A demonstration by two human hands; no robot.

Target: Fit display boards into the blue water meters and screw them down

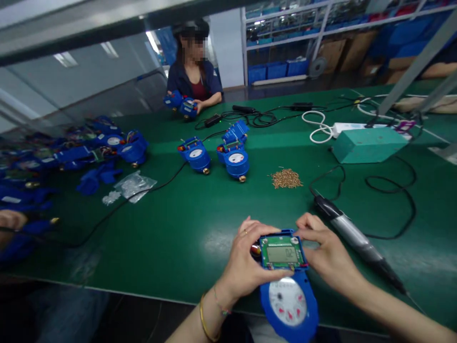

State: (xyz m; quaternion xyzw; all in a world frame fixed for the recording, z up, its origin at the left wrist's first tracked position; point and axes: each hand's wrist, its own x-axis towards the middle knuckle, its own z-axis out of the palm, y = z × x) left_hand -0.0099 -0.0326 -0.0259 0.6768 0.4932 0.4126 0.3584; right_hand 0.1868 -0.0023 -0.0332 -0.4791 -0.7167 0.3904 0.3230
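A blue water meter [288, 305] with a white round dial lies at the table's front edge. Its open upper housing shows a green circuit board [282, 252] with a small lit display. My left hand [246, 259] is closed around the left side of that housing, fingers along the top and thumb across the bottom. At the upper right corner, my right hand [324, 247] has its fingers curled against the housing's edge. Whether a small part is also between those fingertips is hidden. To the right lies an electric screwdriver [357, 240] with a silver body.
Small brass screws [286, 178] form a pile ahead. Two blue meters [235, 159] stand mid-table, with many more meters [78, 155] at the left. A clear plastic bag [137, 185], black cables and a green box [369, 144] lie about. A co-worker [194, 78] opposite holds meters; another person's hand [12, 220] is left.
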